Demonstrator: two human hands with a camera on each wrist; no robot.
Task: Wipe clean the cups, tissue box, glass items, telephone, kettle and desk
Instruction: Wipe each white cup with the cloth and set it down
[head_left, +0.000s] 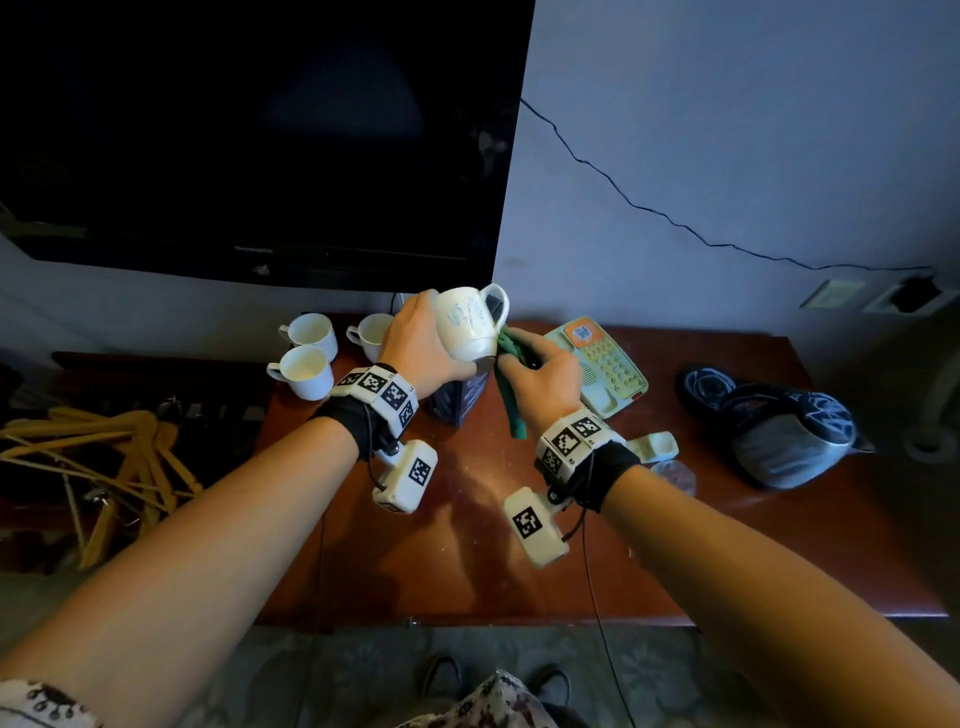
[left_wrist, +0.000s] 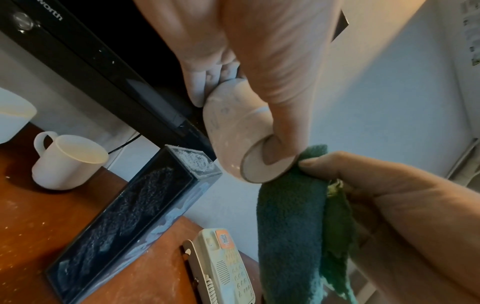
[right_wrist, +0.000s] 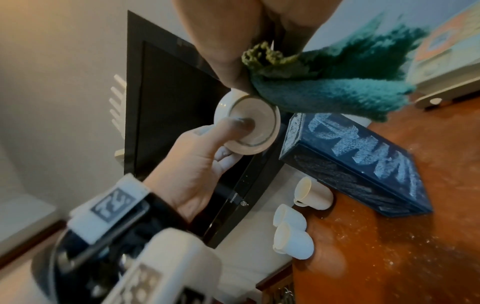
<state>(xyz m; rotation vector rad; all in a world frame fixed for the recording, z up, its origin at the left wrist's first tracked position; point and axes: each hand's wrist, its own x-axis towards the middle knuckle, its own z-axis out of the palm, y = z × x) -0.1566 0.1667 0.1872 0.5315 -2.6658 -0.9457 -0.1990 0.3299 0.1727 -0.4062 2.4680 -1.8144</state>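
On the left of the desk (head_left: 467, 561) three cups (head_left: 304, 371) stand close together near the edge, so a careless elbow could knock them off. Above the dusty tissue box (head_left: 457, 400), the left hand (head_left: 421, 343) curls round a tilted cup (head_left: 470, 325), thumb pressed on its base; if that grip loosens under rubbing, the cup would likely fall onto the box. The right hand (head_left: 540, 374) pinches a green cloth (head_left: 511, 395) against the cup's foot, and its hanging tail might drag across the telephone (head_left: 605, 364) just beside it.
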